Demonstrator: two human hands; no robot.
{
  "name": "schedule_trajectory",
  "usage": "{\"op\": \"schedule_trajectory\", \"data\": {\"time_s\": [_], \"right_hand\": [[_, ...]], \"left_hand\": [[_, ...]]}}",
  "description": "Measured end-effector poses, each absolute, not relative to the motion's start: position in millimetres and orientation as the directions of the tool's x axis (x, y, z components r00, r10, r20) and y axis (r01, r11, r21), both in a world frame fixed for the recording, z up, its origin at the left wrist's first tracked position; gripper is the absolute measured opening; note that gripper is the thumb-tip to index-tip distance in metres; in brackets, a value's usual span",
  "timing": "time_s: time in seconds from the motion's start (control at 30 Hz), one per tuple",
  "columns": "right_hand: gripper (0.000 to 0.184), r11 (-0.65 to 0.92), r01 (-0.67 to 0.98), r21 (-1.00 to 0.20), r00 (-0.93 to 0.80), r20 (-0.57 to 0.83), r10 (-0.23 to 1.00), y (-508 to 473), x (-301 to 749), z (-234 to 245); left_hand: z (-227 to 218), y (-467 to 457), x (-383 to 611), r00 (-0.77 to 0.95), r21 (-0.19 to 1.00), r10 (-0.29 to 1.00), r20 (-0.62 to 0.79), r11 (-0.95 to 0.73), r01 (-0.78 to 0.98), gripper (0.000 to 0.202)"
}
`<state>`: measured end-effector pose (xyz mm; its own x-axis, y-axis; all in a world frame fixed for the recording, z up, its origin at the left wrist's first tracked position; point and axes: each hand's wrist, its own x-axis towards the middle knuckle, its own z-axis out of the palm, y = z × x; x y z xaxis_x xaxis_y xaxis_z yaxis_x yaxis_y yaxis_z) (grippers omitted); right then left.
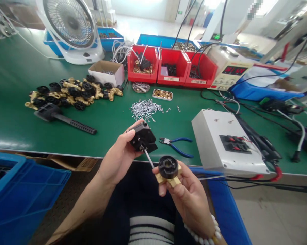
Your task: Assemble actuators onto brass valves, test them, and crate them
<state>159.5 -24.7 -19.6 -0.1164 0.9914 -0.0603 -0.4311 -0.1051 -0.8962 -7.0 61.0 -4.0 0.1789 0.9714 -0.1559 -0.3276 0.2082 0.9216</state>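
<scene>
My left hand (117, 158) is closed around a black plastic box (143, 136) with small screws on its face. A thin pale cable (149, 159) runs from the box down to my right hand. My right hand (188, 194) grips a brass valve (172, 180) topped with a round black cap (168, 166). Box and valve are apart, held over the table's front edge. Close beyond them lie blue-handled pliers (180, 140). Farther back is a pile of silver spring clips (145, 109), with two loose clips to its right.
Many brass valves with black caps (74, 92) are heaped at left, near a black mallet (64, 117). A grey test box (220, 136) stands at right. Red bins (171, 80), a white fan (74, 30) and a power supply (228, 69) line the back. Cables cross the right side.
</scene>
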Motion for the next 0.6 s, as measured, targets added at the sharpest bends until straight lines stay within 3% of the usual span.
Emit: {"op": "schedule_trajectory", "data": {"time_s": [0.2, 0.33, 0.47, 0.6], "right_hand": [[0.042, -0.184, -0.505, -0.843, -0.217, -0.083, 0.973, -25.8, 156.3, -20.9], [0.044, -0.195, -0.499, -0.844, -0.23, -0.088, 0.969, -26.0, 157.2, -23.1], [0.046, -0.21, -0.508, -0.836, -0.232, -0.103, 0.967, -25.8, 158.0, -27.7], [0.049, -0.237, -0.5, -0.833, -0.243, -0.128, 0.961, -27.6, 158.9, -31.5]], "left_hand": [[0.0, 47.7, -2.9, 0.149, 0.931, 0.985, -0.085, 0.132, -0.34, 0.05], [0.5, 33.5, -6.8, 0.066, 0.978, 0.984, 0.166, -0.156, -0.138, 0.04], [2.0, 17.8, -8.8, 0.114, 0.931, 0.927, 0.357, -0.363, 0.032, 0.055], [1.3, 12.1, -8.1, 0.139, 0.864, 0.858, 0.495, -0.502, 0.023, 0.066]]}}
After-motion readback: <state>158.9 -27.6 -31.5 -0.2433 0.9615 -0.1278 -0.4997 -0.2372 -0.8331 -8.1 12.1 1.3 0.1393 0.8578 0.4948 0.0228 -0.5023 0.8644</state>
